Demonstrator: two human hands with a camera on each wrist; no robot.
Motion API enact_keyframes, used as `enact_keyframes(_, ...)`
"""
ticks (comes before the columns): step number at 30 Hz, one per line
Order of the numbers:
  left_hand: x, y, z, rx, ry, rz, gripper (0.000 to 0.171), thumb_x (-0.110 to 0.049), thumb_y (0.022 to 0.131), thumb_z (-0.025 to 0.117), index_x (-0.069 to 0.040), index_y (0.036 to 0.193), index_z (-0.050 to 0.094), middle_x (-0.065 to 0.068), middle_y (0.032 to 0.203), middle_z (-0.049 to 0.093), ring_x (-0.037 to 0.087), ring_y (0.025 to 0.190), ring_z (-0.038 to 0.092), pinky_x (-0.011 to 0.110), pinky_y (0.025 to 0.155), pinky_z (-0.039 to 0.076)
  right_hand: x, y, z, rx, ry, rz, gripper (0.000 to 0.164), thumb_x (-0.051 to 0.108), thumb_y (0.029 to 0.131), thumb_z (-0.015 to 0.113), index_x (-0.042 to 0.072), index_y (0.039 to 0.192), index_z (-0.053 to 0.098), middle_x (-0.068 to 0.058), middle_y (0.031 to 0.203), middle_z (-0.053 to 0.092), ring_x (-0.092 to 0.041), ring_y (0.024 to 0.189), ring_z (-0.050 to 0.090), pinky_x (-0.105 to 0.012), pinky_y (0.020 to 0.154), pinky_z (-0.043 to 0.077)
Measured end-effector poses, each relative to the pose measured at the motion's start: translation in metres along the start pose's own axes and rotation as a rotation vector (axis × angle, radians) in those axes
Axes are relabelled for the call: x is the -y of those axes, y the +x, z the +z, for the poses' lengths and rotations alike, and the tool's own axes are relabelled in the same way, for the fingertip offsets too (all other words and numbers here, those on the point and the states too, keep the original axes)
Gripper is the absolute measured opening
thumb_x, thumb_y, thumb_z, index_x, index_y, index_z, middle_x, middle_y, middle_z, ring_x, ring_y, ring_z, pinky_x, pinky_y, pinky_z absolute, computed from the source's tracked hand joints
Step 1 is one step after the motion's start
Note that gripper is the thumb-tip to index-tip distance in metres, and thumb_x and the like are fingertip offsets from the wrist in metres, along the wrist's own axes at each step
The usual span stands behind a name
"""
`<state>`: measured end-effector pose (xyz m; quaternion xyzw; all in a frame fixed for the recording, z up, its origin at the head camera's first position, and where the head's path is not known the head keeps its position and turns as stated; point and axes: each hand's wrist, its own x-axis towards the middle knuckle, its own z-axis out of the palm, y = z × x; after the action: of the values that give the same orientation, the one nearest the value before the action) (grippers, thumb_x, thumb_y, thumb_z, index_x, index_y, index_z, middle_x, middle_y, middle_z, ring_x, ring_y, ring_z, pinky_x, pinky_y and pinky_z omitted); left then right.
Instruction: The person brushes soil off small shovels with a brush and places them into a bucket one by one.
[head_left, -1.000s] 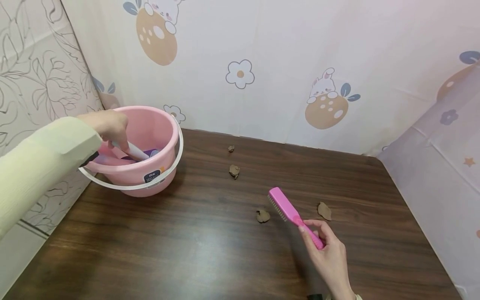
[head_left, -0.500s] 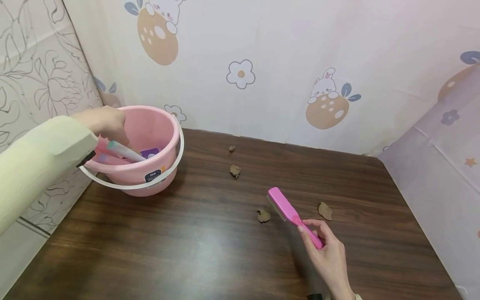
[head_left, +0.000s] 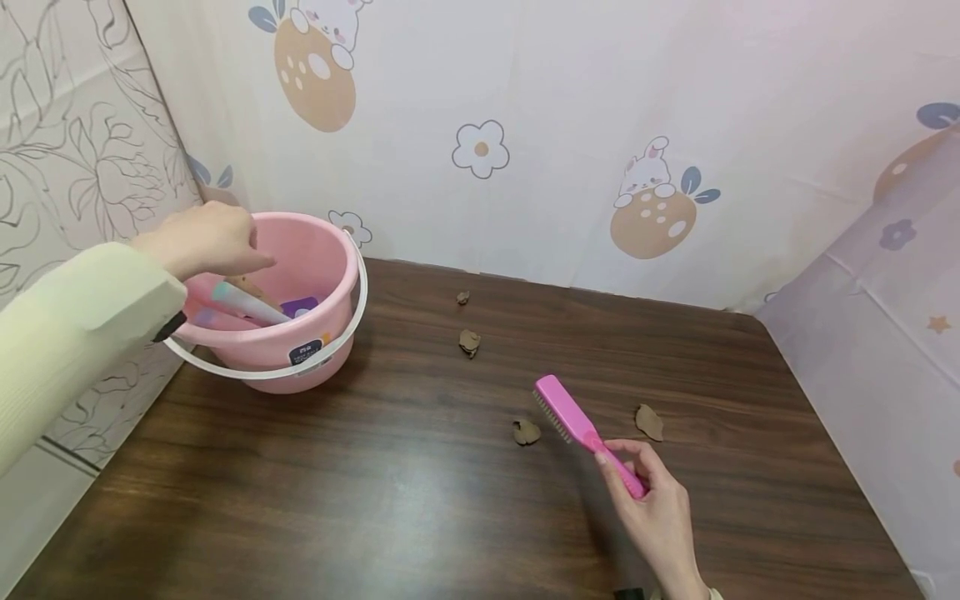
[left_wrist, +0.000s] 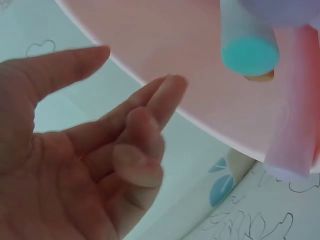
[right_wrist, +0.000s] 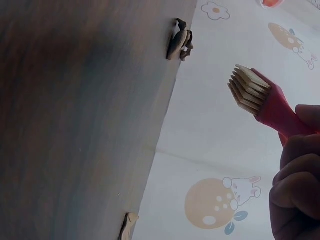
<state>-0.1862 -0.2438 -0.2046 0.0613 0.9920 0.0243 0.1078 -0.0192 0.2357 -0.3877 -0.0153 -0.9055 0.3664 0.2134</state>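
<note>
My left hand (head_left: pixel 213 237) is over the near-left rim of a pink bucket (head_left: pixel 300 242). In the left wrist view its thumb and fingers (left_wrist: pixel 170 95) are apart, with nothing between them. Inside the bucket lie a white tube-like handle with a teal end (left_wrist: pixel 250 55), a pinkish translucent handle (left_wrist: pixel 292 110) and a purple item (head_left: pixel 298 307). My right hand (head_left: pixel 656 512) holds a pink brush (head_left: pixel 566 408) by its handle, bristles facing down and left above the table. Close to the bristles lies a crumpled brown leaf (head_left: pixel 527 432).
More dry brown leaf pieces lie on the dark wooden table (head_left: pixel 360 500): a flat one (head_left: pixel 649 422) beyond the right hand, a curled one (head_left: pixel 469 342) and a small one (head_left: pixel 462 297) towards the back. The bucket's white handle (head_left: pixel 262 375) hangs down its front. Patterned curtains (head_left: pixel 555 183) enclose the table.
My left hand has let go of the white, teal-ended handle in the bucket and risen towards the rim, fingers now empty. The right hand and brush have barely moved.
</note>
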Motion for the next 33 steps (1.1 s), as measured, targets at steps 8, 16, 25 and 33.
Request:
enact_keyframes(8, -0.020, -0.017, 0.002, -0.236, -0.085, 0.008, 0.031, -0.033, 0.088, 0.049, -0.009, 0.067, 0.049, 0.006, 0.064, 0.047, 0.025, 0.064, 0.048, 0.036, 0.050, 0.035, 0.000, -0.001, 0.000, 0.001, -0.002, 0.006, 0.022, 0.008, 0.079, 0.076, 0.017, 0.097, 0.067, 0.010, 0.054, 0.041, 0.000, 0.044, 0.031, -0.020, 0.041, 0.027)
enact_keyframes(16, -0.056, -0.039, 0.011, -0.393, -0.167, 0.132, 0.033, -0.025, 0.088, 0.048, -0.010, 0.060, 0.038, -0.001, 0.051, 0.031, 0.017, 0.051, 0.034, 0.030, 0.048, 0.025, 0.001, -0.002, 0.000, 0.001, 0.008, 0.006, 0.021, 0.008, 0.080, 0.075, 0.016, 0.098, 0.067, 0.010, 0.054, 0.043, 0.000, 0.044, 0.032, -0.020, 0.041, 0.027)
enact_keyframes(25, -0.089, -0.043, 0.022, -0.420, -0.234, 0.234, 0.027, -0.024, 0.090, 0.049, -0.011, 0.066, 0.050, -0.002, 0.050, 0.042, 0.016, 0.051, 0.041, 0.029, 0.049, 0.031, 0.003, -0.001, -0.001, 0.001, 0.023, 0.030, 0.019, 0.008, 0.082, 0.073, 0.015, 0.099, 0.067, 0.009, 0.054, 0.043, -0.001, 0.043, 0.031, -0.021, 0.039, 0.027)
enact_keyframes(33, -0.114, -0.039, 0.044, -0.315, -0.342, 0.266, 0.025, -0.032, 0.092, 0.057, -0.008, 0.083, 0.058, 0.000, 0.056, 0.052, 0.016, 0.055, 0.050, 0.030, 0.053, 0.039, 0.004, -0.001, 0.000, -0.001, 0.039, 0.037, 0.019, 0.008, 0.083, 0.073, 0.016, 0.099, 0.066, 0.009, 0.053, 0.042, -0.001, 0.043, 0.031, -0.020, 0.039, 0.027)
